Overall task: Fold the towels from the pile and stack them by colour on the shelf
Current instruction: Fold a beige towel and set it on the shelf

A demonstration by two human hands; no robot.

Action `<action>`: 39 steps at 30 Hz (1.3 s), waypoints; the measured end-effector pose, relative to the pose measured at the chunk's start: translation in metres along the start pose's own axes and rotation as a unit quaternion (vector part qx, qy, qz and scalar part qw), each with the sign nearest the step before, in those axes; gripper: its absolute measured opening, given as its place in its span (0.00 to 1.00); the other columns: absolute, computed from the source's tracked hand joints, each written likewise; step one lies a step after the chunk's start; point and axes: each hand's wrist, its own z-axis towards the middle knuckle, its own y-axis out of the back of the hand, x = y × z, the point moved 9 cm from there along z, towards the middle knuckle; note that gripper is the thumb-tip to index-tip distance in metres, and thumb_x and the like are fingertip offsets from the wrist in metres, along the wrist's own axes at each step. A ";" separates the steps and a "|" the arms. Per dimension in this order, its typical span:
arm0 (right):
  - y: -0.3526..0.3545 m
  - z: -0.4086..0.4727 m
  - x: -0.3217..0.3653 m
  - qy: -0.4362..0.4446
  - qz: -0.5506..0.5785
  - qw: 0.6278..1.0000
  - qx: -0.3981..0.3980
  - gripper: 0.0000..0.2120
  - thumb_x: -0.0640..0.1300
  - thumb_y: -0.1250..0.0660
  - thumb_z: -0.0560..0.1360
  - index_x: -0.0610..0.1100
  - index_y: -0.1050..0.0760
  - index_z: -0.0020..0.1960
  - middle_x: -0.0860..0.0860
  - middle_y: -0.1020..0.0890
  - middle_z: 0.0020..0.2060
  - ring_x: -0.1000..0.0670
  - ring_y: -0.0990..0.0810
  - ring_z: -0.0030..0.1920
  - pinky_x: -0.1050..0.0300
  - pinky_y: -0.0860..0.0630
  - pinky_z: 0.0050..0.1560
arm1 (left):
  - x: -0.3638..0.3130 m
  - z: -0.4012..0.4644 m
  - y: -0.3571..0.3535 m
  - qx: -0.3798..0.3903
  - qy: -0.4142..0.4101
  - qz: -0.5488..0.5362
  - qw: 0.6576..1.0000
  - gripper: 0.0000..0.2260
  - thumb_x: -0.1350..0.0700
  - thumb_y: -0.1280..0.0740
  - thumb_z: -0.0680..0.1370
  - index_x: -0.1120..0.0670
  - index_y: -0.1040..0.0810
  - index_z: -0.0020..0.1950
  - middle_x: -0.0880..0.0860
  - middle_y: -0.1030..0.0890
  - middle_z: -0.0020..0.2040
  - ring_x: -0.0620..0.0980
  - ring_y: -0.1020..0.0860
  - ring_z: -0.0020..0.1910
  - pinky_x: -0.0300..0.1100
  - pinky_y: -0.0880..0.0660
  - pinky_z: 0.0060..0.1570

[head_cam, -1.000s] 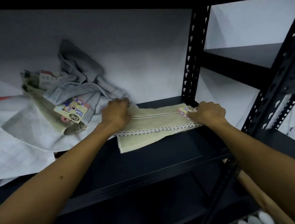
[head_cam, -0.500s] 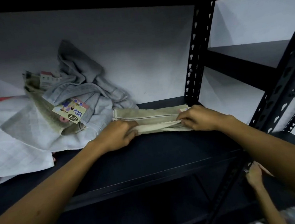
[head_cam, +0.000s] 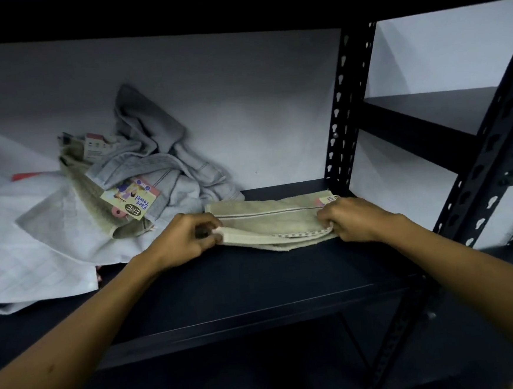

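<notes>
- Two hands pinch the beige towel (head_cam: 270, 224) at its near edge, left hand (head_cam: 188, 238) on the left end, right hand (head_cam: 354, 219) on the right; it lies half-folded on the shelf (head_cam: 241, 287), right of the pile (head_cam: 120, 202).
- Uneven pull could skew the fold.
- Its lower layer juts out in front, probably misaligned, though dim light blurs it.
- Left knuckles sit near the pile and may snag it.

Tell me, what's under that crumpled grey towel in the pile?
Under the grey towel lies a beige towel, resting on a white cloth. A red scrap peeks out behind. Anything deeper is covered.
</notes>
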 end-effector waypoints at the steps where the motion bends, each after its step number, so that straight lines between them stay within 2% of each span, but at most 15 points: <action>1: -0.002 0.001 -0.001 -0.027 -0.044 0.998 0.019 0.10 0.35 0.39 0.70 0.49 0.28 0.44 0.53 0.23 0.45 0.47 0.24 0.47 0.53 0.31 0.42 | -0.004 -0.002 -0.004 0.008 0.014 -0.041 0.999 0.07 0.56 0.25 0.73 0.47 0.18 0.49 0.46 0.15 0.44 0.42 0.18 0.46 0.43 0.22 0.52; 4: 0.010 0.008 0.007 -0.072 -0.074 0.994 -0.035 0.08 0.38 0.40 0.72 0.47 0.25 0.48 0.49 0.23 0.56 0.44 0.23 0.56 0.50 0.28 0.55 | -0.016 -0.004 -0.008 0.018 0.020 -0.138 0.990 0.09 0.60 0.25 0.73 0.52 0.18 0.52 0.48 0.14 0.44 0.45 0.16 0.45 0.38 0.22 0.49; 7: 0.020 0.011 0.034 -0.055 0.143 0.979 -0.133 0.15 0.43 0.38 0.78 0.48 0.24 0.64 0.48 0.23 0.64 0.46 0.25 0.65 0.49 0.29 0.66 | -0.020 0.001 0.009 -0.025 -0.041 -0.010 0.999 0.17 0.69 0.33 0.73 0.53 0.19 0.58 0.43 0.17 0.53 0.41 0.20 0.53 0.40 0.23 0.57; 9: -0.001 0.013 0.072 0.003 0.258 0.965 -0.051 0.21 0.55 0.36 0.79 0.50 0.29 0.70 0.50 0.28 0.71 0.49 0.31 0.71 0.52 0.36 0.71 | -0.017 0.004 -0.009 0.079 -0.050 0.115 0.989 0.28 0.72 0.37 0.69 0.52 0.23 0.67 0.45 0.23 0.64 0.43 0.27 0.63 0.36 0.30 0.64; 10: -0.015 0.013 0.087 0.028 0.243 0.970 -0.002 0.25 0.60 0.37 0.78 0.53 0.31 0.72 0.51 0.32 0.74 0.49 0.37 0.74 0.48 0.40 0.74 | -0.011 0.005 -0.020 0.132 -0.037 0.148 0.979 0.30 0.71 0.37 0.69 0.50 0.24 0.69 0.47 0.25 0.67 0.44 0.28 0.65 0.34 0.32 0.64; 12: -0.031 0.012 0.091 0.042 0.184 0.981 0.049 0.26 0.65 0.39 0.77 0.58 0.34 0.73 0.51 0.41 0.78 0.49 0.48 0.78 0.38 0.52 0.76 | -0.007 0.008 -0.029 0.161 -0.023 0.165 0.973 0.25 0.66 0.35 0.72 0.49 0.23 0.67 0.48 0.22 0.65 0.44 0.24 0.60 0.32 0.30 0.59; 14: -0.029 0.012 0.072 0.039 0.177 0.982 0.046 0.23 0.61 0.40 0.79 0.61 0.34 0.73 0.52 0.45 0.79 0.49 0.54 0.79 0.36 0.59 0.75 | -0.009 0.014 -0.027 0.120 -0.020 0.138 0.983 0.17 0.61 0.32 0.75 0.50 0.19 0.62 0.47 0.17 0.58 0.40 0.22 0.51 0.29 0.30 0.52; 17: -0.020 0.013 0.035 -0.015 0.139 0.990 0.017 0.20 0.53 0.39 0.81 0.62 0.33 0.72 0.50 0.45 0.79 0.47 0.53 0.79 0.34 0.58 0.75 | -0.013 0.014 -0.028 0.070 0.007 0.011 0.997 0.06 0.56 0.29 0.77 0.50 0.15 0.53 0.44 0.15 0.46 0.41 0.19 0.45 0.35 0.26 0.48; 19: -0.009 0.010 0.029 -0.035 0.159 0.986 -0.034 0.20 0.47 0.36 0.79 0.57 0.29 0.70 0.48 0.39 0.77 0.48 0.45 0.78 0.38 0.49 0.76 | -0.015 0.013 -0.033 0.040 0.036 -0.057 0.997 0.03 0.56 0.29 0.76 0.51 0.15 0.48 0.46 0.15 0.40 0.45 0.18 0.40 0.41 0.22 0.44; 23: 0.018 -0.006 0.074 0.043 0.237 0.961 -0.138 0.15 0.54 0.34 0.78 0.46 0.18 0.57 0.52 0.17 0.56 0.53 0.21 0.57 0.57 0.27 0.60 | -0.019 0.014 -0.038 -0.020 0.066 -0.074 0.995 0.03 0.60 0.27 0.73 0.52 0.17 0.43 0.46 0.17 0.35 0.40 0.20 0.35 0.39 0.24 0.40; 26: 0.014 -0.006 0.105 0.063 0.181 0.973 -0.131 0.18 0.59 0.33 0.74 0.48 0.18 0.54 0.55 0.16 0.52 0.53 0.22 0.54 0.54 0.26 0.56 | -0.028 0.013 -0.037 -0.038 0.046 0.005 0.998 0.06 0.61 0.29 0.70 0.51 0.18 0.43 0.46 0.18 0.36 0.43 0.22 0.36 0.42 0.24 0.40; 30: 0.006 -0.008 0.107 0.054 0.164 0.975 -0.140 0.08 0.48 0.34 0.74 0.45 0.20 0.46 0.52 0.18 0.45 0.50 0.23 0.49 0.47 0.25 0.52 | -0.033 0.007 -0.026 -0.066 0.026 0.102 0.992 0.09 0.58 0.28 0.69 0.52 0.19 0.48 0.50 0.20 0.41 0.48 0.23 0.41 0.45 0.24 0.43; 33: 0.014 -0.016 0.097 0.043 0.198 0.964 -0.169 0.05 0.45 0.36 0.74 0.45 0.23 0.42 0.53 0.21 0.40 0.52 0.25 0.45 0.48 0.24 0.49 | -0.020 0.000 -0.020 -0.064 0.071 0.124 0.988 0.13 0.56 0.27 0.70 0.53 0.20 0.54 0.51 0.21 0.45 0.51 0.23 0.46 0.45 0.25 0.45; 37: 0.012 -0.026 0.094 0.045 0.219 0.963 -0.148 0.06 0.47 0.33 0.77 0.46 0.19 0.48 0.53 0.22 0.52 0.54 0.26 0.56 0.55 0.28 0.59 | -0.006 -0.005 -0.019 -0.061 0.111 0.076 0.989 0.05 0.60 0.29 0.72 0.51 0.19 0.46 0.47 0.22 0.37 0.47 0.22 0.40 0.34 0.32 0.36; 39: 0.013 -0.031 0.099 0.039 0.180 0.964 -0.192 0.10 0.50 0.33 0.77 0.46 0.18 0.52 0.53 0.22 0.54 0.53 0.27 0.57 0.55 0.27 0.58 | -0.003 -0.005 -0.018 -0.063 0.124 0.053 0.989 0.05 0.61 0.30 0.72 0.50 0.19 0.42 0.47 0.20 0.36 0.44 0.22 0.37 0.33 0.31 0.35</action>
